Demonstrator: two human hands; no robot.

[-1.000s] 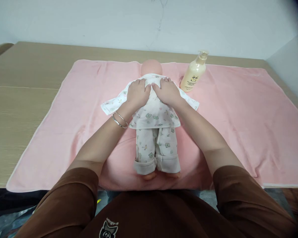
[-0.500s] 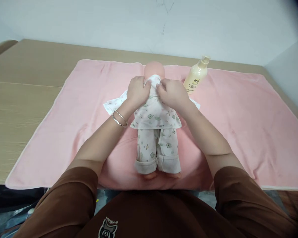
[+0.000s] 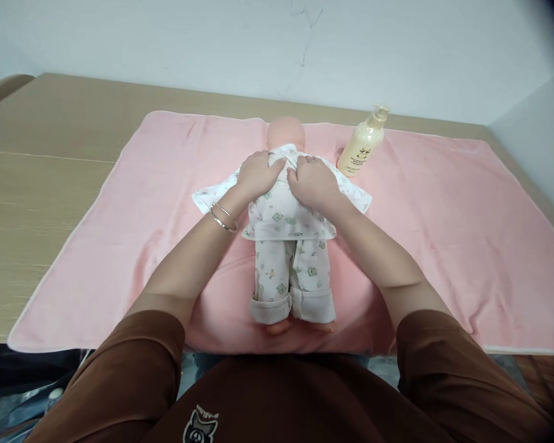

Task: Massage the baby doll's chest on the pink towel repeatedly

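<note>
A baby doll (image 3: 286,130) lies stretched out with its head away from me. It wears a white printed shirt (image 3: 284,215) with the sleeves spread to both sides, and matching trousers (image 3: 272,271) with turned-up cuffs. My left hand (image 3: 259,175) rests open on the shirt's upper left, its thumb along the cloth below the collar. On the upper right, my right hand (image 3: 314,181) lies flat and open, fingers stretched toward the collar. Both hands touch the shirt, close together but apart. The doll's own hands are not visible; its bare feet (image 3: 277,327) show below the cuffs.
A pale yellow pump bottle (image 3: 361,147) stands on the pink blanket (image 3: 443,246), right of the doll's head. The blanket covers much of the wooden table (image 3: 50,215). Behind the table is a white wall (image 3: 189,49) with a crack.
Both hands have let go of the collar and moved slightly down toward me, flattening onto the shirt. The collar now lies flatter, and more of the right sleeve and the bottle shows.
</note>
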